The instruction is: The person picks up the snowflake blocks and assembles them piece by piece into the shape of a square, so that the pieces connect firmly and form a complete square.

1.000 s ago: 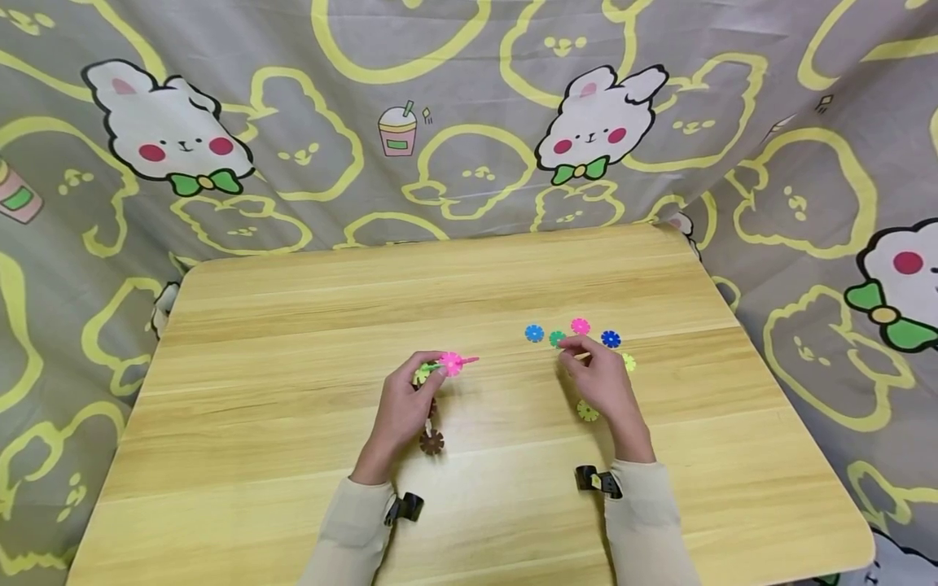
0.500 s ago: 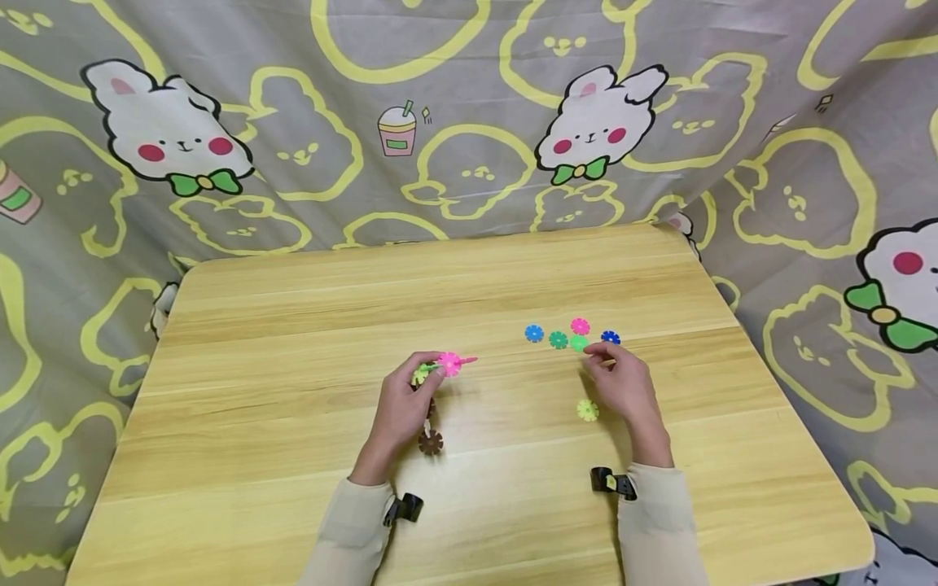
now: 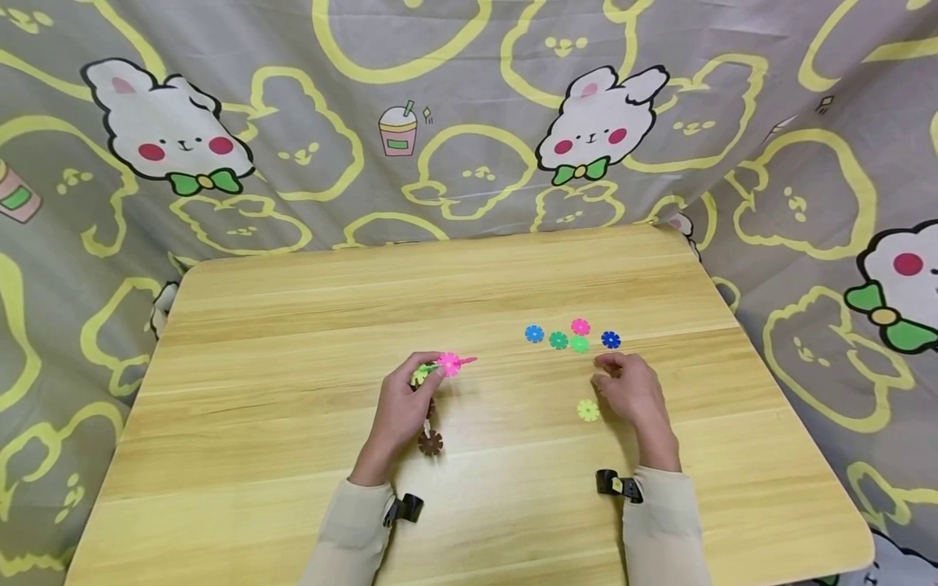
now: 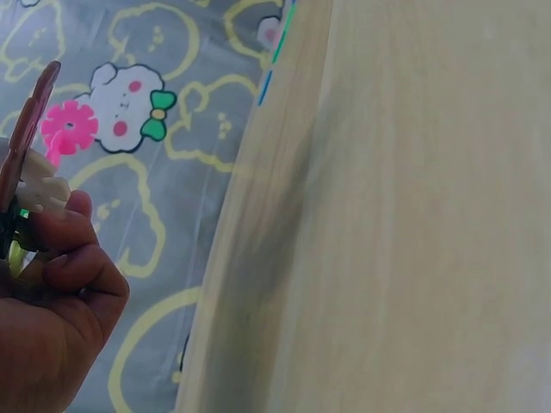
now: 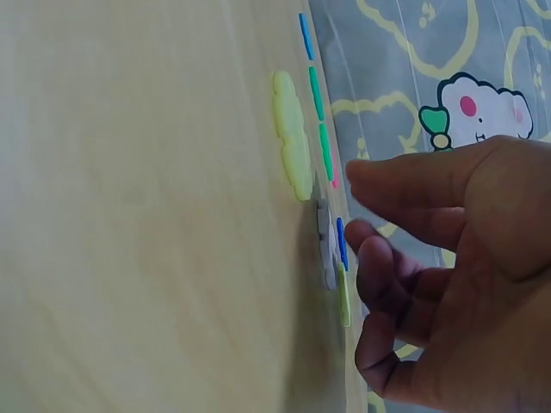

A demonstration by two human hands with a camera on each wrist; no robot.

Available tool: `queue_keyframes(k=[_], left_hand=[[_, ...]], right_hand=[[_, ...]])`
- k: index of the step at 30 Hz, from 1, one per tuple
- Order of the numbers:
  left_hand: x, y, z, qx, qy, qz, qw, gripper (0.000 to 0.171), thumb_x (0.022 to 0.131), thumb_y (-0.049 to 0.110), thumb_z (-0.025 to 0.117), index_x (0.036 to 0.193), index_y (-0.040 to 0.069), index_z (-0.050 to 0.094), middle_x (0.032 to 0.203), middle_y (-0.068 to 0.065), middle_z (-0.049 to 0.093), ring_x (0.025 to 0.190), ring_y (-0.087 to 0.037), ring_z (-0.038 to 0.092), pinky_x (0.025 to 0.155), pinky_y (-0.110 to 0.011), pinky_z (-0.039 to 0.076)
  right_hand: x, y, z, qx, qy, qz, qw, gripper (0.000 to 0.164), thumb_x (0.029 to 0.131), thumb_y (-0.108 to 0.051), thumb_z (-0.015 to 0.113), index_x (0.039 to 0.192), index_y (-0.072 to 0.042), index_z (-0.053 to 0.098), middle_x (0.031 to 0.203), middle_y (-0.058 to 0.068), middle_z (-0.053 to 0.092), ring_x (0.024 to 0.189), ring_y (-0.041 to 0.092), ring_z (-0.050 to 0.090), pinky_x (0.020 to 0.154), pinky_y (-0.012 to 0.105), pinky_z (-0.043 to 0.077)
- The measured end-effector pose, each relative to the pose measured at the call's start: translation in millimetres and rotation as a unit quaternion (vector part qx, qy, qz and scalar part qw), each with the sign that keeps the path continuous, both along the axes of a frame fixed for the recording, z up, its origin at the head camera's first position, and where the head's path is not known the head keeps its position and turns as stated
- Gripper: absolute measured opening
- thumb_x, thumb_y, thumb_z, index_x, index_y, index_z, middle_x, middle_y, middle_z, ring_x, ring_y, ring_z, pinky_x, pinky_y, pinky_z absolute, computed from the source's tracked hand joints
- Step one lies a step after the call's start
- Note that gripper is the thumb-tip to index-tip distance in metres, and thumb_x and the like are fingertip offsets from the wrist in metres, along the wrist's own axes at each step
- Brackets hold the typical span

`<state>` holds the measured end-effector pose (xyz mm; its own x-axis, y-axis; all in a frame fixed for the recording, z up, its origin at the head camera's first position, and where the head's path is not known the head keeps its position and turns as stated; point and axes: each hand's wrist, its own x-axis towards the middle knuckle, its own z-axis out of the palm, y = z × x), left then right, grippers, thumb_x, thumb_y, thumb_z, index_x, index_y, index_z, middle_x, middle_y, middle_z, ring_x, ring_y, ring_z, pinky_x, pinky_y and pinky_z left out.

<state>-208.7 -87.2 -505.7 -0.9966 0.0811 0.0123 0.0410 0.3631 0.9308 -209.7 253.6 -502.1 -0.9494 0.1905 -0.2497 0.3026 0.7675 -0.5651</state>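
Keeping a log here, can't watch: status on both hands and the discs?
Left hand holding interlocked notched discs. Right hand empty. Loose yellow disc between hands, nearer right. Nothing visible blocking either hand.

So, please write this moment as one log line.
left hand: holds joined discs; right hand: empty, over table; dark blue disc: flat on table

A wood-grain table (image 3: 293,325) bears flat notched discs (image 3: 558,340) in blue, green, pink and yellow.

The head view looks forward and down across table (image 3: 256,407) and curtain (image 3: 469,98), shared by close, sideways-tilted wrist views.
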Motion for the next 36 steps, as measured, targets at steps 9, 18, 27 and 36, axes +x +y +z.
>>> queue_keyframes(k=[9, 18, 27, 36], left_hand=[[-0.8, -0.5, -2.2, 0.003, 0.006, 0.001, 1.0000, 0.022, 0.097, 0.031, 0.059, 0.118, 0.026, 0.065, 0.111, -0.003, 0.068, 0.040, -0.006, 0.032, 0.042, -0.023, 0.036], [-0.8, -1.0, -3.1, -0.003, 0.003, -0.001, 1.0000, 0.022, 0.097, 0.031, 0.058, 0.118, 0.027, 0.065, 0.108, -0.003, 0.069, 0.041, -0.006, 0.034, 0.041, -0.024, 0.036], [-1.6, -0.3, -4.6, -0.010, 0.009, -0.005, 0.9999, 0.025, 0.097, 0.032, 0.058, 0.121, 0.027, 0.064, 0.119, -0.003, 0.067, 0.039, -0.005, 0.030, 0.048, -0.027, 0.041], [-2.0, 0.1, -5.0, -0.008, 0.009, -0.007, 0.9999, 0.025, 0.098, 0.033, 0.057, 0.121, 0.026, 0.063, 0.117, -0.004, 0.067, 0.039, -0.005, 0.031, 0.041, -0.024, 0.036]], right_hand=[[3.0, 3.0, -0.8, 0.023, -0.016, 0.011, 1.000, 0.043, 0.092, -0.013, 0.060, 0.134, -0.004, 0.055, 0.136, 0.027, 0.044, 0.127, 0.045, 0.039, 0.105, 0.060, 0.033], [6.0, 7.1, -1.9, 0.024, -0.026, 0.005, 0.999, 0.043, 0.092, -0.020, 0.061, 0.132, -0.005, 0.056, 0.126, 0.023, 0.048, 0.114, 0.040, 0.046, 0.094, 0.055, 0.040], [6.4, 10.6, -2.3, 0.034, -0.016, 0.011, 0.999, 0.030, 0.093, -0.020, 0.060, 0.120, -0.007, 0.065, 0.112, 0.017, 0.060, 0.099, 0.031, 0.055, 0.078, 0.042, 0.043], [5.5, 11.3, -1.1, 0.034, -0.011, 0.026, 0.999, 0.031, 0.089, -0.017, 0.065, 0.119, -0.006, 0.065, 0.106, 0.017, 0.065, 0.097, 0.031, 0.058, 0.079, 0.043, 0.045]])
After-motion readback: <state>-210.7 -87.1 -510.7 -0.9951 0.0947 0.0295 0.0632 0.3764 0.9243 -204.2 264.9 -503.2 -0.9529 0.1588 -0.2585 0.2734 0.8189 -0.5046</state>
